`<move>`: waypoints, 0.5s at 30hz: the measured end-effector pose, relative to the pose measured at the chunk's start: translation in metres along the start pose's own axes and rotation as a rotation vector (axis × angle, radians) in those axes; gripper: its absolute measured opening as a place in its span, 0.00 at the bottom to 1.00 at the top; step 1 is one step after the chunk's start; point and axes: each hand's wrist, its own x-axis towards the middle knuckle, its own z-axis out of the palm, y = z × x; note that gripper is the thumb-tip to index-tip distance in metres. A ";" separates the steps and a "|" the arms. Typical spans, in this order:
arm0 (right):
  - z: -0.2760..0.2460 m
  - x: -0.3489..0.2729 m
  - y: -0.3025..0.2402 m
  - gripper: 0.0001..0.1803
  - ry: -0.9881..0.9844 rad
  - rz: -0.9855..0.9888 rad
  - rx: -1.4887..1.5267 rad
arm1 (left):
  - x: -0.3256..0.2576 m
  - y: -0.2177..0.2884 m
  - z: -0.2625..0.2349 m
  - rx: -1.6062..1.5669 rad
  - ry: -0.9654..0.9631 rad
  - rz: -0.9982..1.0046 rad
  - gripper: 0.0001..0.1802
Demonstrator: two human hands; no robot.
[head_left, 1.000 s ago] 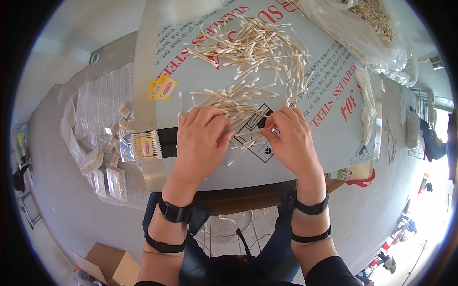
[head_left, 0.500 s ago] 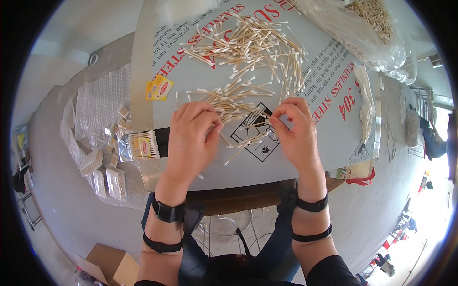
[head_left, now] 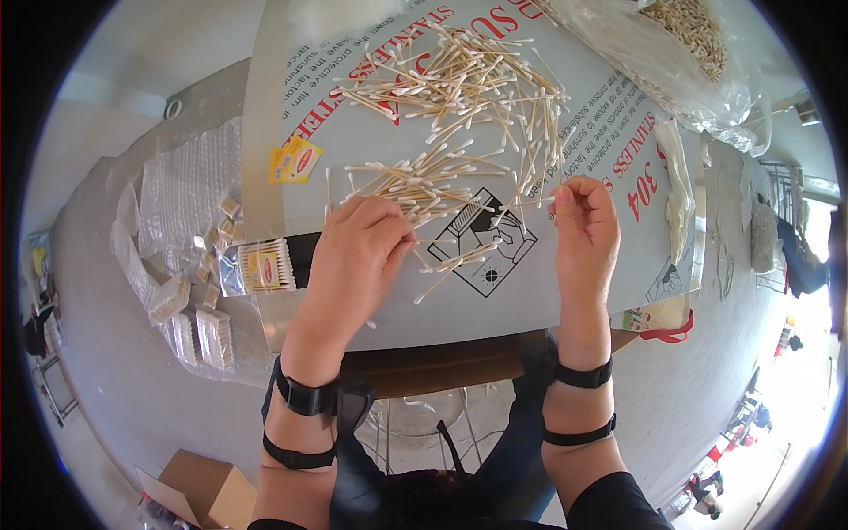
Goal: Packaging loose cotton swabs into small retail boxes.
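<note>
Right hand [head_left: 585, 231] shifted outward — left hand [head_left: 362, 256] on cotton swabs [head_left: 415, 181]

Two hands, the left hand [head_left: 358, 256] and the right hand [head_left: 585, 231], work among dozens of loose cotton swabs [head_left: 459, 115]. One filled swab packet [head_left: 262, 267] lies nearby. One yellow label [head_left: 296, 160] lies apart.

Small packing workshop: loose swabs [head_left: 459, 97] lying across a film-covered steel desk [head_left: 609, 256], filled packs [head_left: 190, 327] piling up left, bulk bag [head_left: 680, 53] sitting top right.

left hand [head_left: 362, 252], right hand [head_left: 583, 225], apparently gathering cotton swabs [head_left: 442, 181]
</note>
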 end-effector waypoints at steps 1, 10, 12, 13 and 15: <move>-0.001 0.000 -0.002 0.04 -0.010 0.017 -0.037 | 0.000 0.001 -0.001 -0.001 0.000 0.001 0.09; 0.001 0.002 -0.009 0.05 0.045 -0.298 -0.625 | -0.007 0.008 -0.021 0.091 -0.203 -0.115 0.08; 0.000 0.001 -0.009 0.05 0.078 -0.345 -0.672 | -0.010 0.007 -0.021 0.082 -0.221 -0.134 0.08; -0.001 0.001 -0.011 0.04 0.097 -0.295 -0.634 | -0.011 0.007 -0.020 0.081 -0.221 -0.136 0.08; -0.002 0.000 -0.011 0.04 0.114 -0.245 -0.596 | -0.011 0.006 -0.016 0.077 -0.200 -0.134 0.07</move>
